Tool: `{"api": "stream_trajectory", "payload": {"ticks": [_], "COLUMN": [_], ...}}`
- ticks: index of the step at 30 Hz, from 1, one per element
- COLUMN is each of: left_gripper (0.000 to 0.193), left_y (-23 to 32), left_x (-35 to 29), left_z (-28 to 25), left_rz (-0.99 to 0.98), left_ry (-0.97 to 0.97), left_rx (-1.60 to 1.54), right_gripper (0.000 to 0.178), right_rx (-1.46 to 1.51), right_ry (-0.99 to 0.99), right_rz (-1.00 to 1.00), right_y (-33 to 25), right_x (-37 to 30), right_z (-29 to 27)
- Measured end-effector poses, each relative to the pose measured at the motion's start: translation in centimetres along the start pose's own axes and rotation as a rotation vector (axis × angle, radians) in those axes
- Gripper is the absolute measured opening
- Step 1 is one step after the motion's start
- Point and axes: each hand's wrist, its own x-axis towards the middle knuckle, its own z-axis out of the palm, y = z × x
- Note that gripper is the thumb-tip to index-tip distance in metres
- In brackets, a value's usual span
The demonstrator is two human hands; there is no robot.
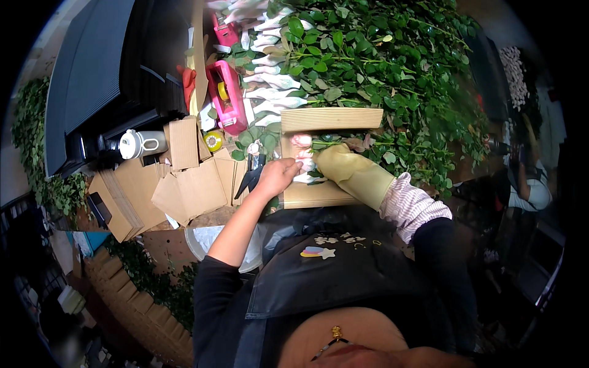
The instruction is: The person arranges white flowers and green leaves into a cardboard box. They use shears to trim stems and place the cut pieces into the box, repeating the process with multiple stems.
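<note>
Pink roses (301, 140) lie with their heads to the left in a folded piece of corrugated cardboard (322, 195), whose ridged edges run along the near and far sides. Bare, my left hand (279, 176) reaches in from the left, its fingertips closed on a pink rose head (305, 162). My right hand (345, 168), in a yellow glove, is closed over the stems just right of the heads; its fingertips are mostly hidden. White-netted flower buds (314, 178) lie below the rose heads inside the cardboard. Black-handled clippers (251, 175) rest beside my left hand.
Leafy rose stems (380, 67) cover the far right, with white-netted buds (276, 81) at their left ends. A pink tape dispenser (228, 101), a yellow tape roll (213, 141), a white cup (142, 144) and cardboard pieces (193, 190) stand left. Black corrugated sheets (92, 80) are stacked beyond.
</note>
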Motion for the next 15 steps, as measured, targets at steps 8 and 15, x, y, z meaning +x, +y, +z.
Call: {"api": "stream_trajectory", "payload": {"ticks": [8,15], "left_gripper": [0.026,0.054], "left_y": [-1.8,1.4], "left_x": [-0.9,-0.4], "left_z": [2.6,-2.2], "left_rz": [-0.070,-0.144], "left_ry": [0.225,0.193], "left_rx": [-0.429,0.164], "right_gripper": [0.025,0.020], "right_rx": [-0.097,-0.173], "right_ry": [-0.033,0.017], "right_rz": [-0.085,-0.036], "right_y": [0.5,-0.2], "right_x": [0.9,0.1], "right_z": [0.4,0.3]}}
